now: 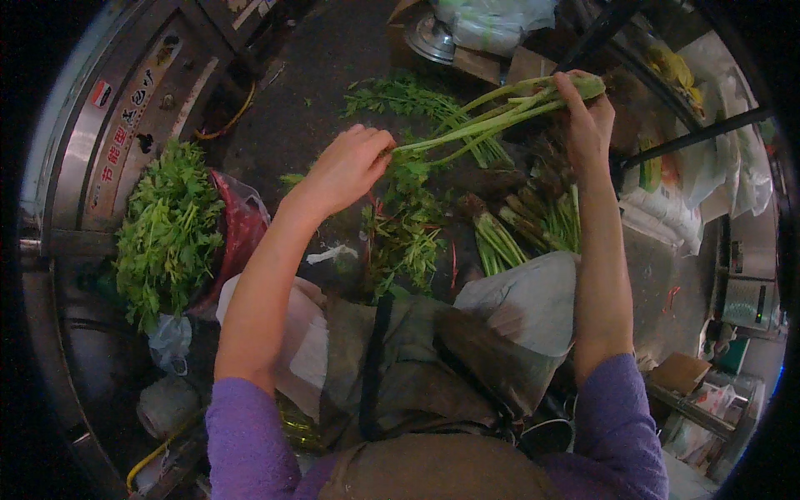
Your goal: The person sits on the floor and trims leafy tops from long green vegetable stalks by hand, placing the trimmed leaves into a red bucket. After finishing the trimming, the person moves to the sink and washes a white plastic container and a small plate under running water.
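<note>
My right hand (587,122) grips a bunch of leafy celery (500,122) near its pale root end, up at the right. The long green stalks slope down to the left from it. At their far end my left hand (347,169) pinches a stalk between thumb and fingers; the fingertips are partly hidden. Loose celery leaves and stems (409,237) lie on the dark floor below, between my knees. More untrimmed celery with roots (494,237) rests by my right knee. Another leafy bunch (406,97) is spread on the floor beyond my hands.
At left, a red plastic bag (240,212) stands beside a heap of leafy greens (172,237), near a steel appliance (119,131). Cardboard boxes (478,65) and a metal lid (431,40) sit ahead. Black rack bars (694,137) cross at right, by white bags (672,212).
</note>
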Action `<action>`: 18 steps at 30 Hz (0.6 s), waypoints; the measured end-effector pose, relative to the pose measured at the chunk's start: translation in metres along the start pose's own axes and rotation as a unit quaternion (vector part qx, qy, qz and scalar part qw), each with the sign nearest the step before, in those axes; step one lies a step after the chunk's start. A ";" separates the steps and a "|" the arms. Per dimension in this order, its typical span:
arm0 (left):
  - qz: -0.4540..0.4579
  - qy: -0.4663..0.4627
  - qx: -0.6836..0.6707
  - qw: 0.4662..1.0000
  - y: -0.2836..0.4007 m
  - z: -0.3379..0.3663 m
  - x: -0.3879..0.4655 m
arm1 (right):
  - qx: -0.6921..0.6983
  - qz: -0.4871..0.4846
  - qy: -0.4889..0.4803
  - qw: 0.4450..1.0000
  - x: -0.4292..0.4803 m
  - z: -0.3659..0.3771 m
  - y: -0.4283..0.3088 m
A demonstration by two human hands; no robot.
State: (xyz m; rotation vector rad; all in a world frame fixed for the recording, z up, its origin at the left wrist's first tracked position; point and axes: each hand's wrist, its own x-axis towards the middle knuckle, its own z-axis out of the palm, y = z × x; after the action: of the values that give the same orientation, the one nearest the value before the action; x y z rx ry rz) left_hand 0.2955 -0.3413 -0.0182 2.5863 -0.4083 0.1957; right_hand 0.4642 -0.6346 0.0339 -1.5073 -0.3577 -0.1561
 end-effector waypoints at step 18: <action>-0.163 0.045 -0.293 0.941 0.008 0.022 0.004 | 0.093 0.074 0.038 0.992 0.002 0.001 0.009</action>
State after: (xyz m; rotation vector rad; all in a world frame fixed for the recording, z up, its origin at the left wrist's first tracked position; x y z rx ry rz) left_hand 0.2977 -0.3599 -0.0328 2.0046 0.0105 0.0599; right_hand 0.4693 -0.6330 0.0264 -1.3334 -0.1922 -0.0610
